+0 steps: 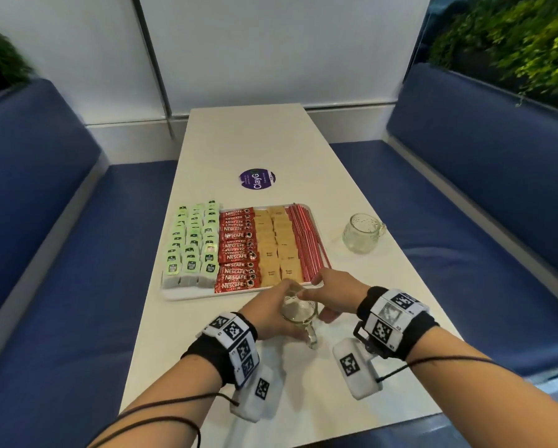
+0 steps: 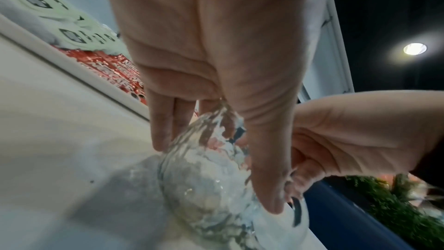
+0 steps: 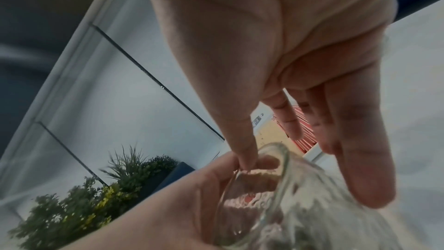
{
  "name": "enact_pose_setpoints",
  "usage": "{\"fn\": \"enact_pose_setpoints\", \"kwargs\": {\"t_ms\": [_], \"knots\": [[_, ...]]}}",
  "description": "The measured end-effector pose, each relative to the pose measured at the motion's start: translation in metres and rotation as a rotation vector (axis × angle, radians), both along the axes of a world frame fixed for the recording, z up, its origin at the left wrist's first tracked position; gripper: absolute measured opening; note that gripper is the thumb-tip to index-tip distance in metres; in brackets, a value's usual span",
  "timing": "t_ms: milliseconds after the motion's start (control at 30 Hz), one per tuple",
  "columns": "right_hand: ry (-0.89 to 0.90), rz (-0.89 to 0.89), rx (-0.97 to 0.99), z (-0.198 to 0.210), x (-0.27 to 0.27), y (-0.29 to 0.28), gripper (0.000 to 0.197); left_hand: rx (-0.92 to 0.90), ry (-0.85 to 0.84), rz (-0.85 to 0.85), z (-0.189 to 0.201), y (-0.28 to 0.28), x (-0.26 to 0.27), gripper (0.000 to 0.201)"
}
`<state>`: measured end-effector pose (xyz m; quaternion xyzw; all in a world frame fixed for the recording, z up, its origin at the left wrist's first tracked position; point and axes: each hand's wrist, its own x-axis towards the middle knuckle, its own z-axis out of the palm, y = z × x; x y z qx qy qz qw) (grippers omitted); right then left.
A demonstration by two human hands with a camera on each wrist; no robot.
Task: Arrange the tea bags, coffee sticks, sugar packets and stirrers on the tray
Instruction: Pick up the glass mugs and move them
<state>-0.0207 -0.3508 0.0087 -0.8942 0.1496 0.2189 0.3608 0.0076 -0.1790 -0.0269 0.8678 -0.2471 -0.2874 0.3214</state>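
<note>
A white tray (image 1: 187,297) holds green tea bags (image 1: 192,244) at the left, then red coffee sticks (image 1: 237,250), tan sugar packets (image 1: 277,244) and red stirrers (image 1: 306,240) along the right. Just in front of the tray stands a clear glass mug (image 1: 298,313), its handle towards me. My left hand (image 1: 268,312) grips the mug (image 2: 206,178) from the left, fingers curled round its body. My right hand (image 1: 335,294) hovers at its right side with straight fingers, and its thumb (image 3: 245,157) touches the rim (image 3: 286,159).
A second glass mug (image 1: 361,232) stands on the white table (image 1: 271,140) right of the tray. A round purple sticker (image 1: 257,180) lies beyond the tray. Blue benches (image 1: 61,253) flank the table, with plants behind them.
</note>
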Motion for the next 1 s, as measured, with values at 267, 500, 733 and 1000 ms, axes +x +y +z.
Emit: {"fn": "enact_pose_setpoints", "kwargs": {"t_ms": [267, 500, 733, 1000], "knots": [[-0.521, -0.096, -0.297, 0.002, 0.035, -0.046, 0.046, -0.047, -0.083, 0.111, 0.016, 0.012, 0.031, 0.088], [-0.292, -0.308, -0.489, -0.011, 0.078, -0.095, 0.088, -0.164, -0.096, 0.250, 0.029, 0.006, 0.070, 0.087], [-0.211, -0.311, -0.431, -0.028, 0.121, -0.104, 0.082, -0.200, -0.144, 0.352, 0.024, -0.003, 0.116, 0.092], [-0.265, -0.270, -0.379, -0.029, 0.178, -0.092, 0.079, -0.145, -0.223, 0.394, 0.017, -0.007, 0.137, 0.102]]}}
